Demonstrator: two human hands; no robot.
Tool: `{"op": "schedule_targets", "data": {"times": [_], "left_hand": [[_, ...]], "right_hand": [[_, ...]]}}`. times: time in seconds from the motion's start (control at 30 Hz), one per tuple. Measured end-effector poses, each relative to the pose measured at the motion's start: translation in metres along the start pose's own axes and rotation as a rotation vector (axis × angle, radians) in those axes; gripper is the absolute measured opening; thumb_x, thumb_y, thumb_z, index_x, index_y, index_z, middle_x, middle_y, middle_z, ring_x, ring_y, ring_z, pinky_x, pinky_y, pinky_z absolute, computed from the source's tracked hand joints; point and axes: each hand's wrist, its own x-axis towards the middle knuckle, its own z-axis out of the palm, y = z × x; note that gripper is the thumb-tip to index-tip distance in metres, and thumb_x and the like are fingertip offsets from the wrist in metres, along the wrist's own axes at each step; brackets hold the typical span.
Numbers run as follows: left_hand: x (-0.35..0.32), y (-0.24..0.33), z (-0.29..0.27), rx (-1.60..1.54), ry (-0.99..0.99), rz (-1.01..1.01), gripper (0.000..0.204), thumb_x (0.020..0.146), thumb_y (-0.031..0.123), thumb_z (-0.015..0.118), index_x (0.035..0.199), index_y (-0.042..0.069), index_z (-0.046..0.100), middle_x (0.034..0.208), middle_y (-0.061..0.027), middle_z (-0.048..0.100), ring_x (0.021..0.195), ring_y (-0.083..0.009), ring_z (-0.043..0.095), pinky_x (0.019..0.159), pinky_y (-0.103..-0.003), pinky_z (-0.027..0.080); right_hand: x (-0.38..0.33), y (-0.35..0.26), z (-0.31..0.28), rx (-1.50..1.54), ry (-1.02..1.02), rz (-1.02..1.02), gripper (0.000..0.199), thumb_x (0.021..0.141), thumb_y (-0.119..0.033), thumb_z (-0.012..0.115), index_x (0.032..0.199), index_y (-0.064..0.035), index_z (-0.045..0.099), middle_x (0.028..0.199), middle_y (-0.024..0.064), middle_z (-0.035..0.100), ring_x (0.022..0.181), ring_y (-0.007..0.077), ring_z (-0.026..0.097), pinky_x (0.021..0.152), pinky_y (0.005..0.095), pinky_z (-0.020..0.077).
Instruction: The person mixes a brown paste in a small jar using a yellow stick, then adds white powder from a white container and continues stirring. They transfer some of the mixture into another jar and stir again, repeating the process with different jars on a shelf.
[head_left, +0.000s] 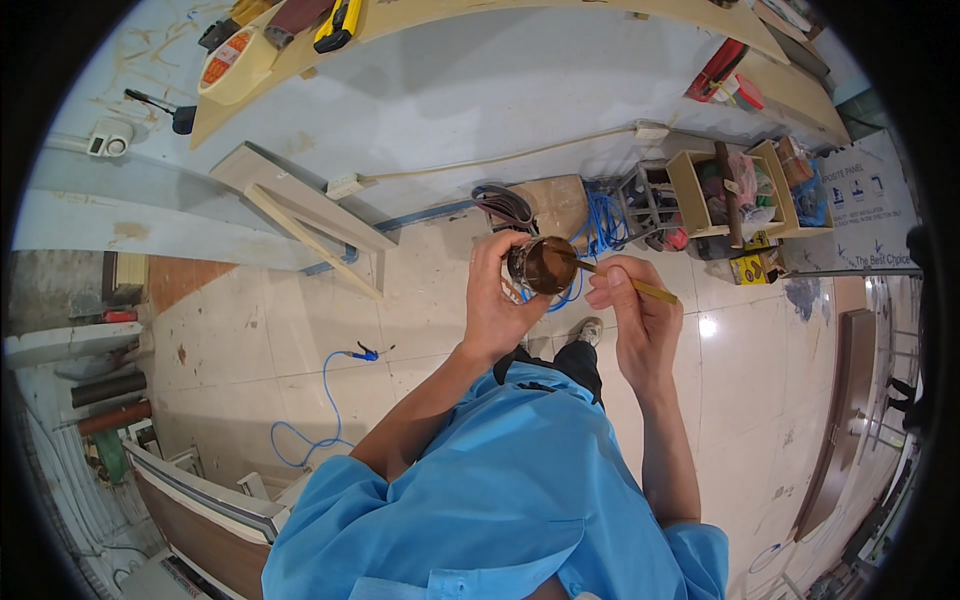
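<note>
My left hand [492,305] is wrapped round a small round can [517,268] and holds it up in front of me. Its open top is tilted toward me, showing brown paint [548,262] inside. In my right hand [640,310] is a thin flat yellowish stick [653,291], pinched between thumb and fingers. The far end of the stick dips into the brown paint near the right side of the rim. How deep it goes is hidden by the paint.
A shelf along the wall holds a yellow cutter [338,27]. A board frame [305,205] leans at the wall. Blue hose [325,400] lies on the tiled floor [430,345]. Wooden bins [697,190] with odds and ends stand at right, and a brown panel [838,425] lies beyond.
</note>
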Motion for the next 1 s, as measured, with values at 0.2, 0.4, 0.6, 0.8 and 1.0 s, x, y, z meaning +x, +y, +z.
{"op": "schedule_targets", "data": {"times": [0.2, 0.4, 0.6, 0.8, 1.0], "left_hand": [[0.000, 0.000, 0.000, -0.019, -0.003, -0.016, 0.078, 0.070, 0.000, 0.093, 0.140, 0.007, 0.058, 0.137, -0.0116, 0.060, 0.123, -0.0270, 0.060, 0.108, -0.039, 0.048], [0.001, -0.002, -0.001, -0.118, 0.023, -0.115, 0.079, 0.074, 0.004, 0.096, 0.143, 0.008, 0.057, 0.139, -0.0087, 0.062, 0.125, -0.0235, 0.061, 0.111, -0.039, 0.047], [-0.001, -0.008, -0.002, -0.220, 0.017, -0.128, 0.082, 0.075, 0.006, 0.098, 0.144, 0.008, 0.055, 0.144, -0.0099, 0.062, 0.131, -0.0231, 0.060, 0.115, -0.039, 0.046], [-0.001, -0.013, 0.002, -0.334, 0.032, -0.136, 0.083, 0.074, 0.000, 0.097, 0.144, 0.008, 0.052, 0.148, -0.0124, 0.060, 0.139, -0.0247, 0.058, 0.122, -0.041, 0.044], [0.000, -0.016, 0.008, -0.401, 0.106, -0.114, 0.079, 0.075, 0.005, 0.095, 0.142, 0.008, 0.055, 0.145, -0.0100, 0.062, 0.127, -0.0225, 0.062, 0.113, -0.038, 0.047]], "right_hand": [[0.002, -0.003, 0.001, -0.010, 0.008, 0.002, 0.029, 0.115, -0.015, 0.059, 0.110, 0.0101, 0.073, 0.108, 0.0112, 0.074, 0.086, 0.0185, 0.076, 0.080, 0.0298, 0.0591], [0.005, -0.017, -0.001, -0.048, 0.023, -0.076, 0.028, 0.115, -0.014, 0.057, 0.115, 0.0093, 0.072, 0.107, 0.0131, 0.075, 0.086, 0.0200, 0.077, 0.081, 0.0300, 0.0600], [0.004, -0.034, 0.004, -0.164, -0.015, -0.134, 0.025, 0.114, -0.014, 0.058, 0.118, 0.0061, 0.072, 0.099, 0.0148, 0.078, 0.087, 0.0198, 0.078, 0.081, 0.0309, 0.0607], [0.007, -0.037, 0.009, -0.267, -0.041, -0.275, 0.012, 0.108, -0.005, 0.066, 0.117, 0.0012, 0.072, 0.096, 0.0132, 0.076, 0.080, 0.0177, 0.074, 0.074, 0.0292, 0.0571], [0.009, -0.037, 0.010, -0.274, -0.079, -0.331, 0.013, 0.104, 0.001, 0.069, 0.117, -0.0003, 0.072, 0.098, 0.0136, 0.076, 0.078, 0.0208, 0.072, 0.071, 0.0301, 0.0563]]}}
